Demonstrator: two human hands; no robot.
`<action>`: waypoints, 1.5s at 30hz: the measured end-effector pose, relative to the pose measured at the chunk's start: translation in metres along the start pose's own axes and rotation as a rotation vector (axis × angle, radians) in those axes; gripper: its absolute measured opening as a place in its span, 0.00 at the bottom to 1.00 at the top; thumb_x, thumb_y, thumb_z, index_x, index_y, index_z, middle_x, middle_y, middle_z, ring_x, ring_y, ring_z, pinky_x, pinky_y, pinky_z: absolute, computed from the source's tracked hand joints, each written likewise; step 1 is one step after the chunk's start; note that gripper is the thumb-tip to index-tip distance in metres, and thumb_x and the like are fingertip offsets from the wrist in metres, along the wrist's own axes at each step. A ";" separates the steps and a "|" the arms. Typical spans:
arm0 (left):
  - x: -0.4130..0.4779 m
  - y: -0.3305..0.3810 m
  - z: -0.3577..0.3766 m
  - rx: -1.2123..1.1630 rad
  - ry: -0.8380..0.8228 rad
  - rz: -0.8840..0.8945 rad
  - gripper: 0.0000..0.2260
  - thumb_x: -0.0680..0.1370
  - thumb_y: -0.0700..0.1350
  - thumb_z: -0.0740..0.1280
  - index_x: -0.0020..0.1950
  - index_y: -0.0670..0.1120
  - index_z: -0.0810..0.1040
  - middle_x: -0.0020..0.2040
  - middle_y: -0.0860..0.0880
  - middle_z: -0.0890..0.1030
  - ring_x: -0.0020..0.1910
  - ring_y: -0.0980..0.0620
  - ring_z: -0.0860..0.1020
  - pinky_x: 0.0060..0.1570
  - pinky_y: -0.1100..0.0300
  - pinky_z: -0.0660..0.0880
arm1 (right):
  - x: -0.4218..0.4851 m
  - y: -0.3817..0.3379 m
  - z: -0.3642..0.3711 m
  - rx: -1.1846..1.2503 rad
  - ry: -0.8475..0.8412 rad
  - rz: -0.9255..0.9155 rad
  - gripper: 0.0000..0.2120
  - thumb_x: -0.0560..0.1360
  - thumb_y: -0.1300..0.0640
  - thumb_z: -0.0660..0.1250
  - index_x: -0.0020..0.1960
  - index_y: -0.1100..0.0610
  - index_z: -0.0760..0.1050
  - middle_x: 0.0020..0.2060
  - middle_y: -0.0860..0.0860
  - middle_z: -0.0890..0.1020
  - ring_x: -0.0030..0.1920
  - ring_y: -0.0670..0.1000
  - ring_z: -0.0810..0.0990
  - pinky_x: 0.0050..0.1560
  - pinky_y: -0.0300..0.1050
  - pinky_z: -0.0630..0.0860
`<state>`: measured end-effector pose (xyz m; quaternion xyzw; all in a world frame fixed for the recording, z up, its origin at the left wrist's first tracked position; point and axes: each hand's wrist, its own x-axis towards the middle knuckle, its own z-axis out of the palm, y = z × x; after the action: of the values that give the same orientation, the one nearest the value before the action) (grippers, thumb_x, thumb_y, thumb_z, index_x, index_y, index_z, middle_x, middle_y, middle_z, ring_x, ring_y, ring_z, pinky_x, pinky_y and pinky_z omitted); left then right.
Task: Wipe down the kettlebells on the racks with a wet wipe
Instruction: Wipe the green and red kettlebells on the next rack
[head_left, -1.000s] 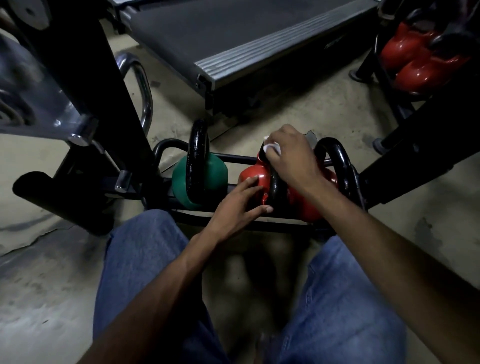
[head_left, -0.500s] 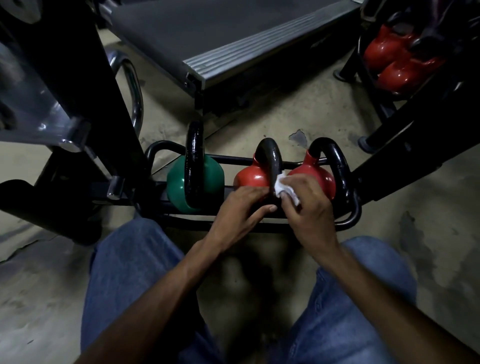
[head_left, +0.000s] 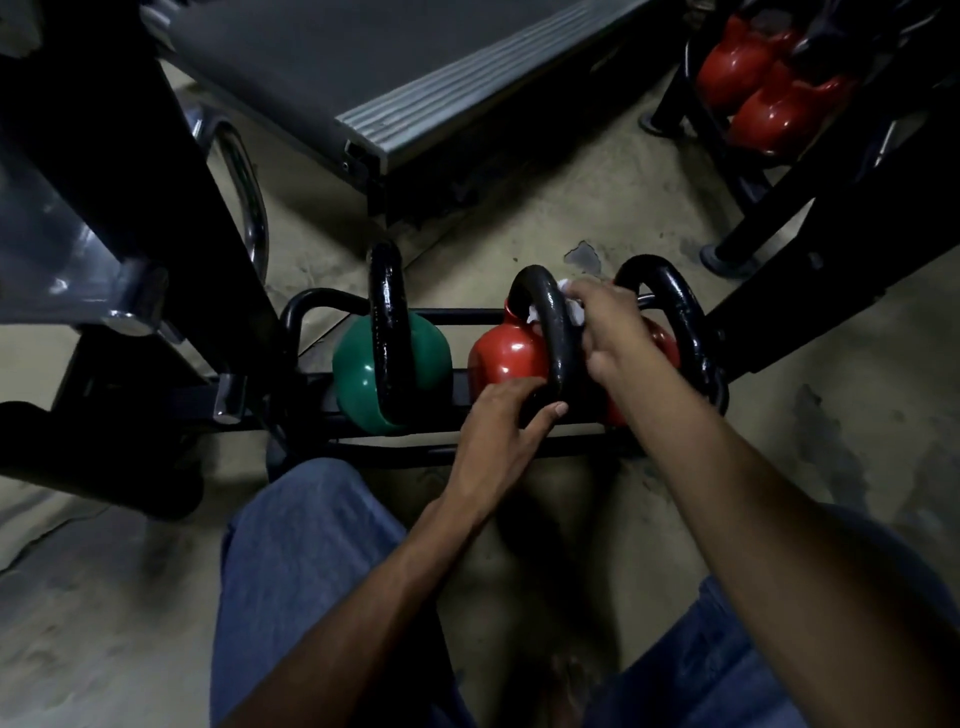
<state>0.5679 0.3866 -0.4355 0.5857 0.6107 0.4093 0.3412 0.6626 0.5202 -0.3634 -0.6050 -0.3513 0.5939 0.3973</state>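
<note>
Wiping the middle red kettlebell (head_left: 506, 358): right hand (head_left: 613, 332) presses the wet wipe (head_left: 571, 309) onto the upper right side of its black handle (head_left: 550, 322), fingers curled over the wipe. Left hand (head_left: 498, 421) grips the handle's near foot, thumb in front, fingers behind. Green kettlebell (head_left: 353, 374) is left of the left hand. Second red kettlebell (head_left: 667, 340) is just behind the right hand, partly hidden. All three sit on the low rack (head_left: 306, 317).

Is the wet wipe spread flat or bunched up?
Bunched: the right hand grips the wet wipe crumpled against the middle kettlebell handle.
</note>
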 end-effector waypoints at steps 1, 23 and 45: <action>0.000 0.000 0.001 -0.003 0.005 -0.006 0.26 0.78 0.63 0.64 0.67 0.47 0.81 0.63 0.49 0.83 0.64 0.51 0.78 0.65 0.50 0.75 | -0.002 0.001 0.000 -0.126 0.054 -0.138 0.05 0.78 0.61 0.68 0.46 0.62 0.80 0.38 0.57 0.85 0.37 0.54 0.83 0.44 0.50 0.80; -0.008 0.036 0.004 -0.368 0.131 -0.244 0.13 0.79 0.50 0.72 0.64 0.54 0.83 0.57 0.57 0.85 0.58 0.58 0.83 0.59 0.43 0.81 | -0.073 0.063 -0.054 -0.184 0.108 -0.404 0.10 0.81 0.65 0.68 0.46 0.52 0.82 0.37 0.44 0.85 0.39 0.40 0.82 0.44 0.36 0.76; 0.008 0.051 0.014 0.104 0.295 0.044 0.29 0.76 0.44 0.73 0.77 0.47 0.72 0.67 0.47 0.73 0.67 0.51 0.74 0.68 0.60 0.72 | -0.077 0.048 -0.089 -0.517 -0.073 -0.650 0.06 0.80 0.64 0.69 0.50 0.56 0.83 0.43 0.45 0.86 0.46 0.46 0.85 0.47 0.50 0.82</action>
<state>0.6021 0.3952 -0.3955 0.5493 0.6618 0.4659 0.2080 0.7452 0.4245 -0.3751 -0.5209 -0.6755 0.3510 0.3862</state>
